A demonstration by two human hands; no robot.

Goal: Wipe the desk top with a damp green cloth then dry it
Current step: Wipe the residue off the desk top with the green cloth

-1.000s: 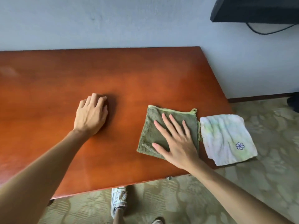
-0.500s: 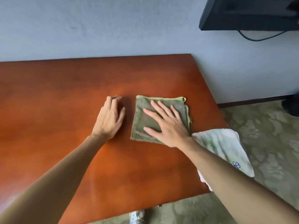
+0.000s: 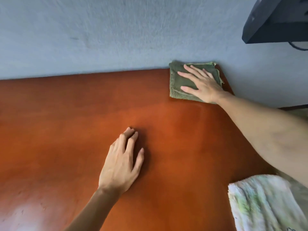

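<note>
Grip: my right hand (image 3: 202, 85) lies flat, fingers wide, pressing the green cloth (image 3: 180, 80) | cloth sits in the far right corner of the tabletop (image 3: 66, 130), touching the wall (image 3: 116, 34) | my left hand (image 3: 122, 161) rests flat on the wood | white towel (image 3: 260, 202) lies near the right edge.

This looks like a lived-in room of a home or a guest room. A polished reddish wooden bench (image 3: 66, 147) stands hard against a plain pale-blue wall (image 3: 100, 30). A dark flat screen (image 3: 280, 19) hangs high on that wall, its cable (image 3: 298, 46) drooping below. Patterned greenish carpet (image 3: 298, 112) shows beyond the bench's right edge.
</note>
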